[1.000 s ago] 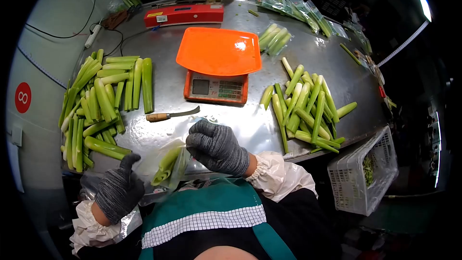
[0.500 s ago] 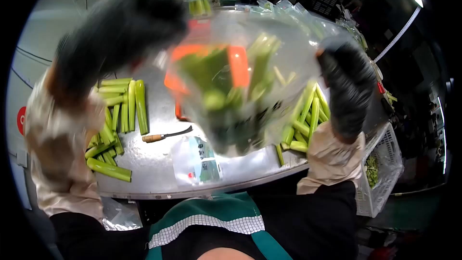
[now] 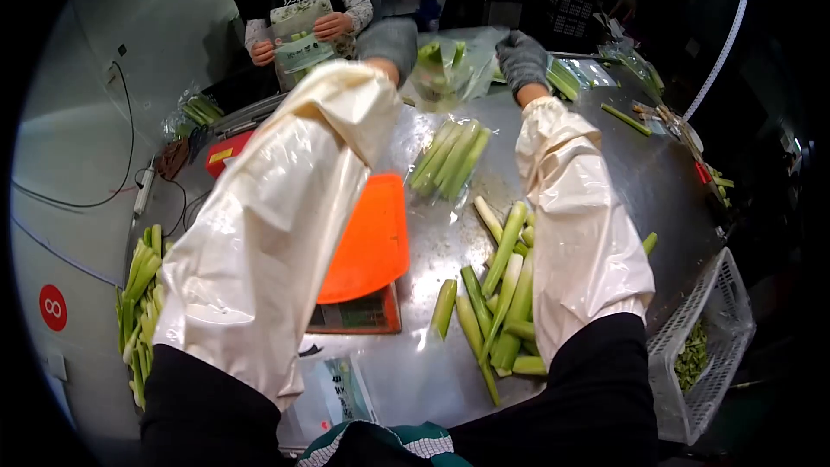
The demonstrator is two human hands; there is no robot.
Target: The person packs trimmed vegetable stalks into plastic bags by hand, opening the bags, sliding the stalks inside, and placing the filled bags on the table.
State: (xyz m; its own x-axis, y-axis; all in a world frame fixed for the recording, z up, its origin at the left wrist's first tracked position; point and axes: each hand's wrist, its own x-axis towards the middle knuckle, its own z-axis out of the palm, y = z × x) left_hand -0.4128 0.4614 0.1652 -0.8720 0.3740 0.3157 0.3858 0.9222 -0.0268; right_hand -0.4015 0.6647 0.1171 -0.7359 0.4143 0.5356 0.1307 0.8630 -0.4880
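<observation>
Both arms reach out to the far side of the metal table. My left hand (image 3: 392, 45), in a dark glove, is closed at the left edge of a clear plastic bag of celery (image 3: 443, 76). On the bag's right corner my right hand (image 3: 522, 60), gloved too, is closed. Green pieces show inside this bag, low over the tabletop. Nearer to me lies another clear bag of celery sticks (image 3: 450, 158). An orange tray (image 3: 372, 242) sits on a scale (image 3: 356, 315), partly behind my left sleeve. Loose celery sticks (image 3: 497, 303) are heaped beside my right forearm.
More celery (image 3: 141, 311) lies at the left edge. A printed bag (image 3: 339, 391) rests flat near my apron. A white crate (image 3: 692, 355) with green scraps stands at the right. Across the table, a person holds a printed bag (image 3: 304, 50). Packed bags (image 3: 566, 78) lie at the far right.
The bag of celery has gone from close in front of me to the table's far side, both hands with it. My view has shifted, and the sleeves now cover much of the left side.
</observation>
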